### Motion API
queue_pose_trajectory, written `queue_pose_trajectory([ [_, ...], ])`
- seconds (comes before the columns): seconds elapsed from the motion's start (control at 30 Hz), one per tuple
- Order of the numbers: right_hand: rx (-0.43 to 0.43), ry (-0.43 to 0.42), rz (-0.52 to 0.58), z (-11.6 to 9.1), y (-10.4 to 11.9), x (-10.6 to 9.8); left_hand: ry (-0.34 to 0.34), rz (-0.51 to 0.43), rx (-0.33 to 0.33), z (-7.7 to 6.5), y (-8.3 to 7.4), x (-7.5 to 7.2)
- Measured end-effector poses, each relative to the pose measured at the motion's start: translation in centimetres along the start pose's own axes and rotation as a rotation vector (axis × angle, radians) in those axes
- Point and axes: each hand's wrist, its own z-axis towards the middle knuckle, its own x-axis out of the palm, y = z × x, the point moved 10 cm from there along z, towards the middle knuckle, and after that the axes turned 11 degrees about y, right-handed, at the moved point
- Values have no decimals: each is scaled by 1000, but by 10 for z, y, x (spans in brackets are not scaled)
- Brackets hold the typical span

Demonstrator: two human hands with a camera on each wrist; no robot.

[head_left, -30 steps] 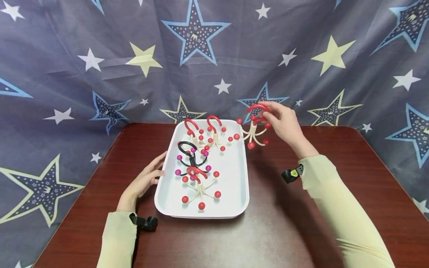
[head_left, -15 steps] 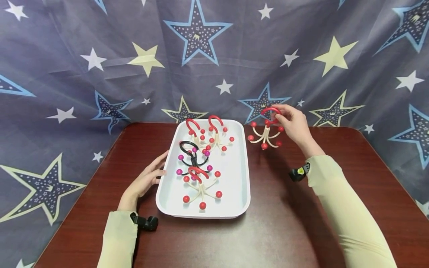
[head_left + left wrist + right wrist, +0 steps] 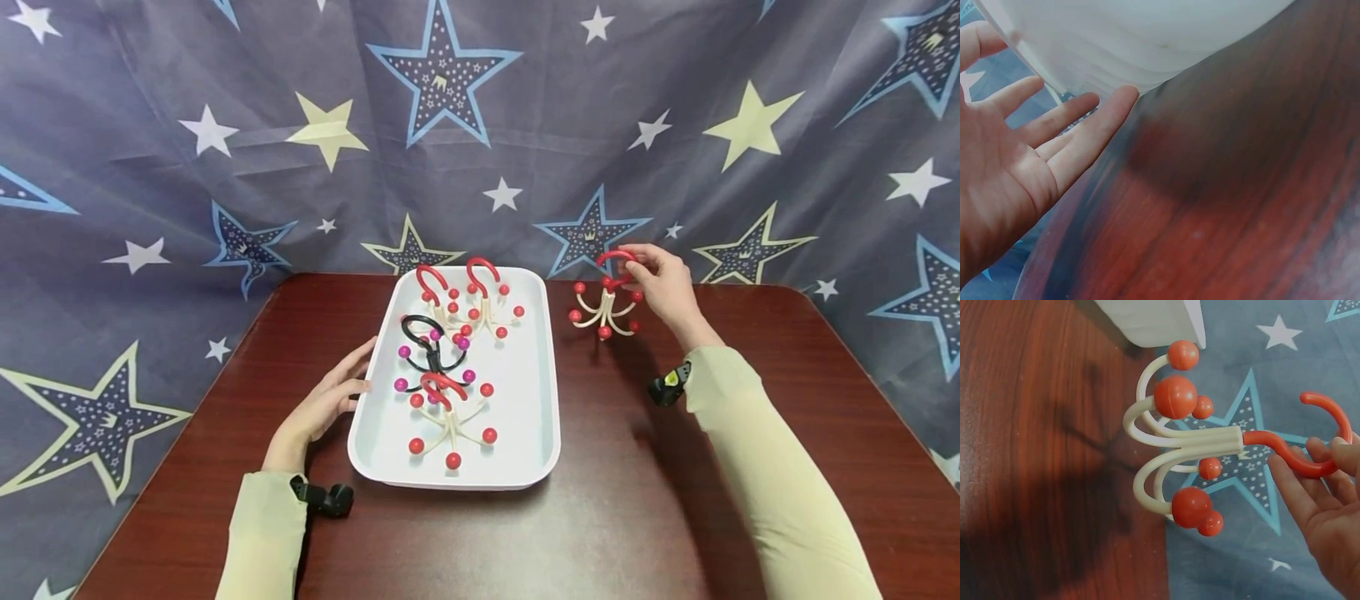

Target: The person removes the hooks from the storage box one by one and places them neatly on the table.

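Observation:
My right hand (image 3: 663, 287) pinches the red hook of a cream hook hanger (image 3: 607, 303), whose curved arms end in red balls. It hangs upright to the right of the white tray (image 3: 517, 400); in the right wrist view, the hanger (image 3: 1210, 441) is apart from the table, over its shadow. My left hand (image 3: 322, 404) rests its fairly straight fingers against the tray's left side. Inside the tray lie a black hanger with magenta balls (image 3: 432, 360), a red-hooked hanger (image 3: 451, 422) in front and two more, the back-right hanger (image 3: 483, 312) and back-left hanger (image 3: 439, 310), partly overlapping.
The dark red wooden table (image 3: 637, 517) stretches around the tray. Directly behind its far edge hangs a grey-blue star-patterned cloth (image 3: 525, 100). A black wrist camera (image 3: 327, 500) sits at the left cuff, another wrist camera (image 3: 669, 385) at the right.
My right hand has carried the hanger rightward from the tray's right edge and lowered it a little toward the table. The left hand and tray hold their places.

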Motion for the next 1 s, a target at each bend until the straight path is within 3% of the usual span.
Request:
queue_pose_trajectory([
  [0.37,53,-30,40,4,-27,1,2,-1,-6,1,3,-1],
  [0.6,36,-35,89,1,-33,2,9,-8,10,2,2,0],
  [1.0,-39,-81,-103,2,-15,-6,4,-3,9,1,4,-2],
])
